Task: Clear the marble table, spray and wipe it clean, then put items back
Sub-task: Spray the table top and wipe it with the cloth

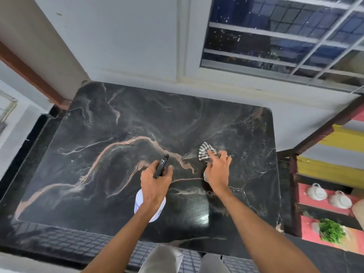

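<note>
The black marble table (110, 146) with pink and white veins fills the middle of the view, with nothing standing on it. My left hand (155, 182) grips a spray bottle (161, 168) by its black trigger head, nozzle pointing away over the table centre; its white body shows below my wrist. My right hand (217, 170) presses a black-and-white striped cloth (205, 153) flat on the marble at the right of centre. The cloth bunches out past my fingers.
A white wall and a barred window (275, 40) stand behind the table. To the right is a painted shelf unit (325, 200) with white cups (317, 192) and a small green plant (331, 230). Dark tiled floor lies in front, and my knees show at the bottom edge.
</note>
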Available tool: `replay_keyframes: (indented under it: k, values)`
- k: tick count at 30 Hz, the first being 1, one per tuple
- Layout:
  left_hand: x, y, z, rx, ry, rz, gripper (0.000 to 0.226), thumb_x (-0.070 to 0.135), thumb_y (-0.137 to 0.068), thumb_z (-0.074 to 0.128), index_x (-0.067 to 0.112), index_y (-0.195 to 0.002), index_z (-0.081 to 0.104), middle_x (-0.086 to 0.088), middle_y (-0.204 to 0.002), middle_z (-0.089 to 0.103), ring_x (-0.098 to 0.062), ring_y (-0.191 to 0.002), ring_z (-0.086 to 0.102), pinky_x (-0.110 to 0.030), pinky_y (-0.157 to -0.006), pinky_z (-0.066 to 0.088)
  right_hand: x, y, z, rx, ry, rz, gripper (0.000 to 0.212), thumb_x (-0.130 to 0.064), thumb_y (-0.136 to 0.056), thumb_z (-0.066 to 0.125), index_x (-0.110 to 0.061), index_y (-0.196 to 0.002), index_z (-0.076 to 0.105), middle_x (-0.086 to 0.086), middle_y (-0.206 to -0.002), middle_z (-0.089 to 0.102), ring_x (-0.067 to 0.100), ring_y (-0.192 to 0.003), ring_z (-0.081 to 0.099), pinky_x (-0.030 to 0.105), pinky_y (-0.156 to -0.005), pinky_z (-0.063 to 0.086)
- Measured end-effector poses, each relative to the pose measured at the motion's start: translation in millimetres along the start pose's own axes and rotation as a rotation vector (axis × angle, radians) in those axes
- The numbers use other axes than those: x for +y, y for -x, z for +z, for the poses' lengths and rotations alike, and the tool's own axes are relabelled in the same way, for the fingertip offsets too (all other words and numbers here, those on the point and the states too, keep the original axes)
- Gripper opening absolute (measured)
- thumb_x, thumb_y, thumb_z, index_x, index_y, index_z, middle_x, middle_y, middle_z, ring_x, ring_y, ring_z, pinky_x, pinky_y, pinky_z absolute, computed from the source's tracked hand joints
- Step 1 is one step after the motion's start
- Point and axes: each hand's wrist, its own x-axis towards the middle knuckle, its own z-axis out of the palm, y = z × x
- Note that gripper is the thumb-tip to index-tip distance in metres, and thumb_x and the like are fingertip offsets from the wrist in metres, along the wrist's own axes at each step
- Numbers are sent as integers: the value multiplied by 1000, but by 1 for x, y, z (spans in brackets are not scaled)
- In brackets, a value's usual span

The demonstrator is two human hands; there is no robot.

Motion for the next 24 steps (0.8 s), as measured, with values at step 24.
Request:
replay_keyframes:
  k: [24]
  values:
    - [86,-1,195,-54,-220,11,40,27,-90,77,6,-64,54,1,-52,48,-21,-53,38,-31,-54,33,128,-113,-79,-3,34,-52,49,-4,-87,60,-21,-133,62,9,-126,42,30,-115,39,42,-94,52]
